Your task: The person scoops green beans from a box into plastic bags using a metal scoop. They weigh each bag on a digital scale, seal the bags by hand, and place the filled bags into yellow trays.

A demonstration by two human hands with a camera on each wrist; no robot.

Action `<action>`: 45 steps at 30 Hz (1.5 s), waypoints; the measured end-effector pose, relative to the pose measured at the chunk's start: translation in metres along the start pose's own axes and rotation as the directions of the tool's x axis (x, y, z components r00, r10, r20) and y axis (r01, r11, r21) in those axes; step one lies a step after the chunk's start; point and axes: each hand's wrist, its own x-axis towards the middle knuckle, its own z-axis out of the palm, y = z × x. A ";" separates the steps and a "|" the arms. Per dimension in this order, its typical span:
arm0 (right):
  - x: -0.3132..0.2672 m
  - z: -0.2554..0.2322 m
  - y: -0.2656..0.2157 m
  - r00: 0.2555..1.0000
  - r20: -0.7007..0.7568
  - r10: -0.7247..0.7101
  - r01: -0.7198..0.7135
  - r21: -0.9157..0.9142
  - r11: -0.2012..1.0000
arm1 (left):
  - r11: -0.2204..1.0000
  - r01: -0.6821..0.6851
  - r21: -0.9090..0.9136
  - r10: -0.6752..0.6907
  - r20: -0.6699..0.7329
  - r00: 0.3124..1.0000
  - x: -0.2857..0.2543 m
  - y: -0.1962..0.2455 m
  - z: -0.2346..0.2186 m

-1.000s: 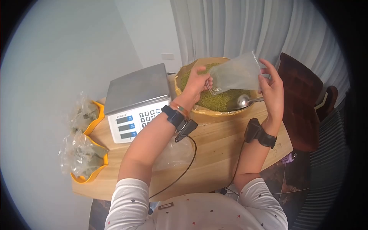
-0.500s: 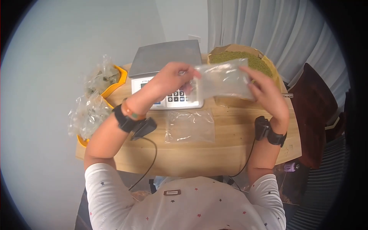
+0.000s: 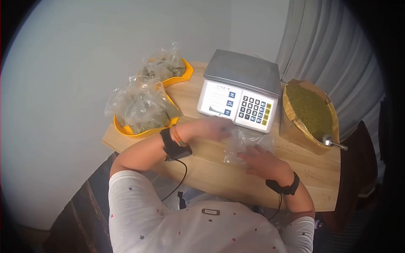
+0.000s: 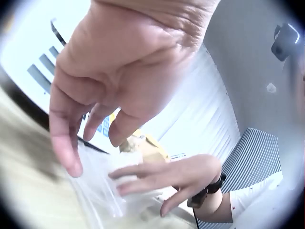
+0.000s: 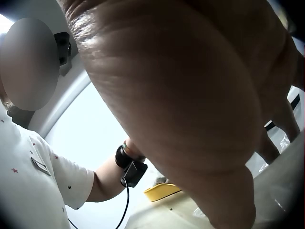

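Clear plastic bagging (image 3: 236, 147) lies on the wooden table just in front of the white scale (image 3: 219, 101). Over its left edge is the left hand (image 3: 214, 128), blurred in the head view; in the left wrist view the left hand (image 4: 119, 71) has its fingers hanging loosely at the edge of the plastic (image 4: 102, 186). The right hand (image 3: 266, 163) rests on the bagging with fingers spread, and in the left wrist view the right hand (image 4: 167, 179) lies nearly flat over it. Whether one bag or two lie there cannot be told.
Two yellow trays (image 3: 139, 134) with filled clear bags (image 3: 147, 109) stand at the left. Right of the scale is a paper-lined sack (image 3: 295, 126) of green grains (image 3: 310, 107), with a metal scoop (image 3: 328, 141) at its front edge. A dark chair (image 3: 363, 160) stands beyond the table's right side.
Both hands have come down from above the sack and scale to the table, bringing the held bag with them. The head view has shifted, so the scale and sack appear further right.
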 end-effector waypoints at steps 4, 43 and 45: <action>0.003 -0.001 0.009 1.000 0.028 -0.015 0.013 0.068 0.998 | 0.962 0.090 0.258 0.020 -0.394 0.919 -0.034 -0.006 -0.054; -0.012 -0.074 0.055 0.859 -0.510 0.034 0.356 0.644 0.677 | 0.969 -0.196 0.151 0.238 -0.785 0.571 -0.006 0.141 -0.108; 0.005 -0.068 0.053 0.839 -0.523 0.149 0.334 0.712 0.618 | 0.925 -0.340 0.169 0.344 -0.753 0.561 0.021 0.164 -0.095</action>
